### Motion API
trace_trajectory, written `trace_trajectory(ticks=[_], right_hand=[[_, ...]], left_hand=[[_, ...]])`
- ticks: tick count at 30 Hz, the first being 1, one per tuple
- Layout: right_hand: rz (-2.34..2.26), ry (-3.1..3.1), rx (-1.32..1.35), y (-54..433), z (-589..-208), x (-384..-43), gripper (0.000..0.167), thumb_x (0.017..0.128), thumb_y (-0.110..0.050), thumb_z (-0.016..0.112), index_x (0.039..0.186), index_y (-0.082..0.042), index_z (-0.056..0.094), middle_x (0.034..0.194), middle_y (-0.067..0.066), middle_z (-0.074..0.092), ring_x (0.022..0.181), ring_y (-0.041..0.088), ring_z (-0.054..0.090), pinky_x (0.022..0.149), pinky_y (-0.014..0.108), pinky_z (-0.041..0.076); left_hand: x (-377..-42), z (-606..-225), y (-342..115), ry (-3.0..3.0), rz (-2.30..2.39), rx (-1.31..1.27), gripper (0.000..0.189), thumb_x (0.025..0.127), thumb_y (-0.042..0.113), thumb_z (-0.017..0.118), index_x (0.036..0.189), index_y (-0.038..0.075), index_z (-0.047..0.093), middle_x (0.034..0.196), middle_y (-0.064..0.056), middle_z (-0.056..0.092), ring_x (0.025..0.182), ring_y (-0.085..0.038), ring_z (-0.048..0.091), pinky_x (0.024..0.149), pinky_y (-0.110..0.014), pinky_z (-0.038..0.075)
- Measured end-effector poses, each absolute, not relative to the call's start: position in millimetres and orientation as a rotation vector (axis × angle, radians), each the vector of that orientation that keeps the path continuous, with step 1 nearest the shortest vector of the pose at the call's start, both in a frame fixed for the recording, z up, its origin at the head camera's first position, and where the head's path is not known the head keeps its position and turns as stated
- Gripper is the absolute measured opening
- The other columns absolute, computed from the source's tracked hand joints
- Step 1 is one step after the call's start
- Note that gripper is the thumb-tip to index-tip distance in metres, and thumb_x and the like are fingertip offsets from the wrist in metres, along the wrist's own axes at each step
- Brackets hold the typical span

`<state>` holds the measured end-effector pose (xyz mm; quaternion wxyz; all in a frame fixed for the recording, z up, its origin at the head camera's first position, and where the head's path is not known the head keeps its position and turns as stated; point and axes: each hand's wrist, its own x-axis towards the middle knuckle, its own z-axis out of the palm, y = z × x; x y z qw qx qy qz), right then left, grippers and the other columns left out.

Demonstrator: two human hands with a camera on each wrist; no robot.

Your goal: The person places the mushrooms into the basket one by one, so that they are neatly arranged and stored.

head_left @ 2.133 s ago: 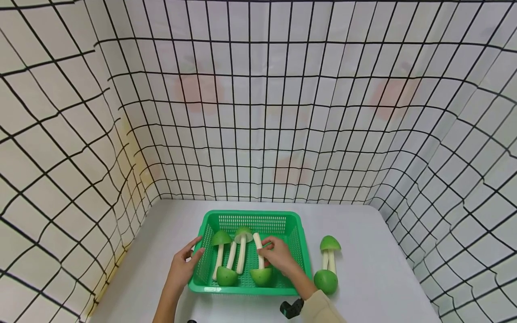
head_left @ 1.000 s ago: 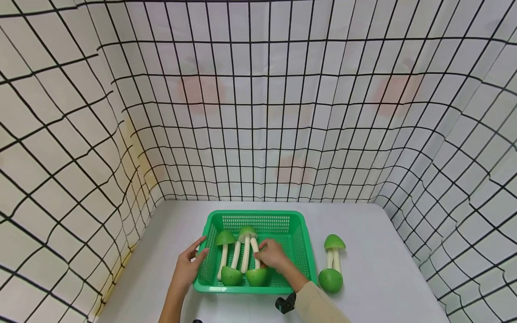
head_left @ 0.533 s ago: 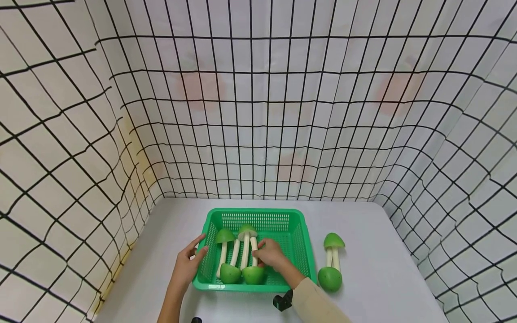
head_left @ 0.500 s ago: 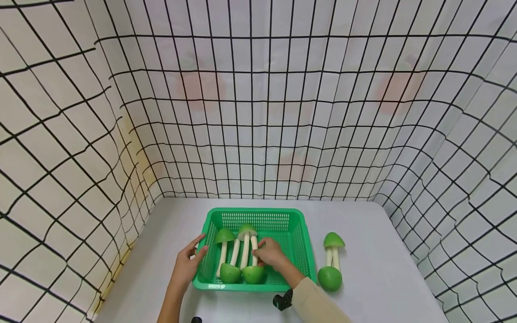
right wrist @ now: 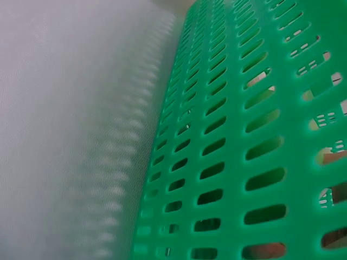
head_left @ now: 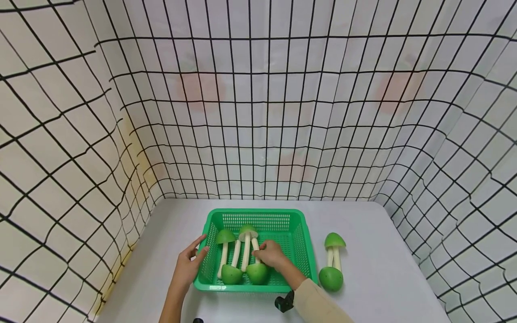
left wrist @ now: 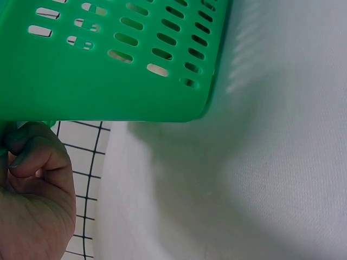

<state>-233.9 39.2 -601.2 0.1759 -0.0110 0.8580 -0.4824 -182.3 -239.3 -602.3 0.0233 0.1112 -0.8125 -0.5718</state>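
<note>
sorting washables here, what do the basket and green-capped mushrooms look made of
The basket looks like moulded plastic, smooth and slightly glossy: regular slots, a glint on its rim. The mushrooms seem artificial, perhaps foam or plastic, fairly matte: near-identical caps, straight pale stems. I cannot tell which.

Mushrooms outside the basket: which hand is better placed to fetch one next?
Right, probably: the right hand is nearer those mushrooms, but must first release the stem it holds. The left hand is at the basket's left rim.
</note>
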Motion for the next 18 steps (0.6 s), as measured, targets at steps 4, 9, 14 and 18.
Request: trace_trajectory(ticks=[4,9,14,18], right_hand=[[-1.346,2.450,-0.010,39.9,-602.5,-234.1,0.033,0.096,-0.025,0.070,0.113,0.003,0.063,0.096,0.013,0.063,0.074,0.020,0.058,0.060,0.033,0.047],[-1.329,2.471,-0.005,39.9,-603.4,-234.3,0.032,0.096,-0.025,0.070,0.111,0.003,0.063,0.096,0.013,0.064,0.078,0.021,0.061,0.063,0.035,0.048],[-1.283,2.531,-0.026,42.4,-601.1,-233.6,0.030,0.095,-0.023,0.071,0.109,0.003,0.065,0.097,0.013,0.063,0.081,0.022,0.061,0.065,0.037,0.050],[-1.266,2.556,-0.064,44.5,-600.1,-230.3,0.025,0.090,-0.015,0.071,0.105,0.006,0.067,0.094,0.014,0.064,0.077,0.021,0.061,0.062,0.034,0.050]], left_hand=[[-182.6,-601.6,-239.0,-2.526,-1.768,0.355,0.053,0.099,0.041,0.068,0.149,0.028,0.055,0.090,-0.010,0.060,0.092,-0.021,0.054,0.068,-0.030,0.050],[-183.0,-601.7,-239.9,-2.519,-1.793,0.363,0.053,0.099,0.041,0.068,0.149,0.029,0.055,0.092,-0.012,0.063,0.090,-0.020,0.056,0.069,-0.030,0.051],[-184.1,-601.4,-239.0,-2.514,-1.802,0.360,0.052,0.100,0.041,0.067,0.149,0.030,0.055,0.095,-0.016,0.064,0.088,-0.020,0.056,0.068,-0.030,0.051],[-183.5,-600.2,-238.9,-2.533,-1.783,0.368,0.051,0.101,0.038,0.067,0.149,0.030,0.055,0.093,-0.014,0.062,0.088,-0.019,0.054,0.068,-0.030,0.050]])
